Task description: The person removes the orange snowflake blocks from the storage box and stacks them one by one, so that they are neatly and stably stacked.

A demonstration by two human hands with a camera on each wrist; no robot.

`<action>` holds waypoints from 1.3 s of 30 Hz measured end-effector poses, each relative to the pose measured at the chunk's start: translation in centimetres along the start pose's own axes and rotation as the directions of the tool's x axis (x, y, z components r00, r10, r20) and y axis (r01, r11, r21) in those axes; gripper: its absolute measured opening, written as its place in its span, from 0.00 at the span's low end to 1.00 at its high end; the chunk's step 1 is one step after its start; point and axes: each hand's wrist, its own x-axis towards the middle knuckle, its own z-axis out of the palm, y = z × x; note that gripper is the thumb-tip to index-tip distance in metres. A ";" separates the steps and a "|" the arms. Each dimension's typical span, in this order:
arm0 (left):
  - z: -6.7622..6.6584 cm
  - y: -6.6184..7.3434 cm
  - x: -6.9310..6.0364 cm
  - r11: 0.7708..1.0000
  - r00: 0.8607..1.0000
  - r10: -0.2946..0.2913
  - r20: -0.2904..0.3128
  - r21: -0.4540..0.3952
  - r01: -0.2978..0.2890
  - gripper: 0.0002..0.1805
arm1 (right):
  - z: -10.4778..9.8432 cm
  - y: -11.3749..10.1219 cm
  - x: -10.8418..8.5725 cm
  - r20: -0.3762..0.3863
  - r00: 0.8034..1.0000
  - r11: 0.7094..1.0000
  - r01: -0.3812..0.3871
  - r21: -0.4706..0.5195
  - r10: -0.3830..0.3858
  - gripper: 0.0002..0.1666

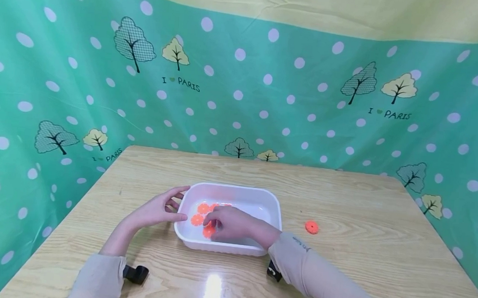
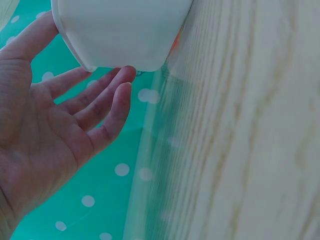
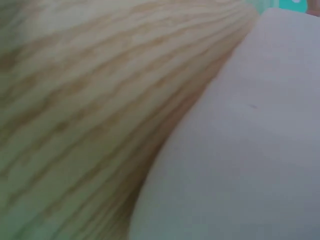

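A white rectangular tub [image 1: 252, 249] stands on the table, with several orange flower-shaped discs [image 1: 203, 208] on its floor toward the left. My left hand [image 1: 162, 210] rests against the tub's left end, thumb and fingers spread along the rim. In the left wrist view, the fingers [image 2: 102, 102] of that hand are slightly bent and touch the tub's outer wall [image 2: 120, 35]. My right hand [image 1: 233, 224] reaches into the tub, its curved fingers and thumb pinching an orange disc, partly hidden. The right wrist view shows only the tub's outer side [image 3: 240, 150] and wood, no hand.
One more orange disc [image 1: 311, 227] lies on the wooden table [image 1: 353, 200], right of the tub. Black wrist-camera mounts [image 1: 136, 274] show at both sleeves. A green dotted curtain [image 1: 264, 95] hangs behind and beside the table.
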 end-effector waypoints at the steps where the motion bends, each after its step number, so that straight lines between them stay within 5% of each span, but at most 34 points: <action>1: 0.0 0.0 0.0 1.000 1.000 0.001 -0.001 -0.001 -0.001 0.43 | 0.2 0.0 0.0 0.008 1.000 1.000 -0.002 -0.008 0.002 0.18; 26: 0.0 -0.2 0.1 1.000 1.000 -0.009 -0.001 0.000 0.009 0.43 | 0.6 -0.2 0.3 0.023 0.998 0.997 -0.051 -0.062 0.053 0.14; 39: 0.0 -0.2 0.1 1.000 1.000 -0.002 -0.002 0.002 0.002 0.43 | -0.1 0.2 -0.2 -0.018 0.996 0.996 -0.089 0.015 0.089 0.15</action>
